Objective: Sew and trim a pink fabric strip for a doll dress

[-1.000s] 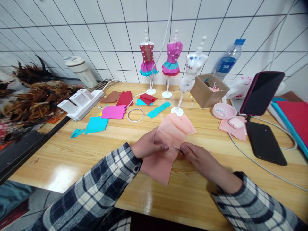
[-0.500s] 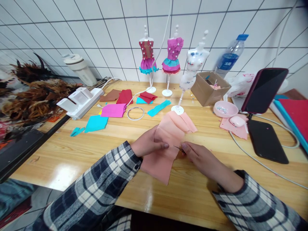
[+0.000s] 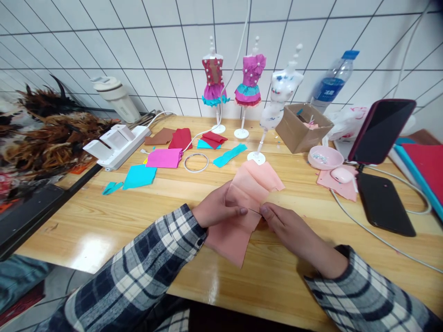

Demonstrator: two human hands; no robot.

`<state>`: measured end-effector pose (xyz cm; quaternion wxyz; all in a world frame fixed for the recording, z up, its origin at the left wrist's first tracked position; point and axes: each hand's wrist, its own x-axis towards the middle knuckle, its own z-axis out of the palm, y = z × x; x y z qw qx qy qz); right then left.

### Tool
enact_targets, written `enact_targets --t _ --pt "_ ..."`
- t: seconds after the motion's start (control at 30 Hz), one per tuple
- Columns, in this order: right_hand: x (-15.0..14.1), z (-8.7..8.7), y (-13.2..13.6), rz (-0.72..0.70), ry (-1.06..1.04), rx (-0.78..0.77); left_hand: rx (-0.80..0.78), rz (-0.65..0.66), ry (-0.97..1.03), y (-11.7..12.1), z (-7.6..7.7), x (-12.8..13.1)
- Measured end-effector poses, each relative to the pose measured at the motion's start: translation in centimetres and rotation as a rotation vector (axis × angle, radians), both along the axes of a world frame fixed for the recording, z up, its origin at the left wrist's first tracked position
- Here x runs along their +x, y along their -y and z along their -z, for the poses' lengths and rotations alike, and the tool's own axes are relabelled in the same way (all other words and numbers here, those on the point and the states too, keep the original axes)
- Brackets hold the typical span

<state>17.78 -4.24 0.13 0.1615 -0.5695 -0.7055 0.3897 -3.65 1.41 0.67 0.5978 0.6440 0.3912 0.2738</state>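
Note:
My left hand is closed on a sheet of peach crepe paper, its thumb lying on top near the middle. The sheet hangs tilted over the table, its far part spread in folds. In my right hand is a slim dark pointed tool, seemingly small scissors. Only the thin blade part shows, lying across the paper by its right edge; the handles are hidden in my fingers. The blade points toward my left thumb. Just past the paper's far end stands a white mannequin on a round base.
Two small dressed mannequins stand by the tiled wall. Coloured paper pieces and a ring lie at left, near a power strip. To the right are a cardboard box, pink bowl, phone and cable.
The paper's far right part has shifted and now lies closer to the rest of the sheet. The tool's tip has moved slightly; both hands keep their hold. The view has shifted a little.

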Motion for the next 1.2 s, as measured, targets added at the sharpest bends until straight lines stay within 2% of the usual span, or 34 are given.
enact_targets --t 0.17,0.5,0.67,0.97,1.2 --pt "0.03 0.40 -0.11 -0.003 0.011 0.009 0.046 -0.008 -0.040 0.08 0.14 0.09" --pt "-0.23 0.11 -0.23 -0.001 0.041 0.014 0.007 0.044 0.074 0.09 -0.18 0.17" --pt "-0.13 0.11 -0.16 0.002 0.046 0.019 0.002 0.024 0.004 0.10 -0.11 0.10" --pt "-0.08 0.47 -0.07 0.005 0.021 0.032 -0.037 0.014 0.036 0.29 0.21 0.14" --pt "0.46 -0.19 -0.30 0.032 0.019 0.002 -0.058 0.025 0.166 0.04 -0.43 0.17"
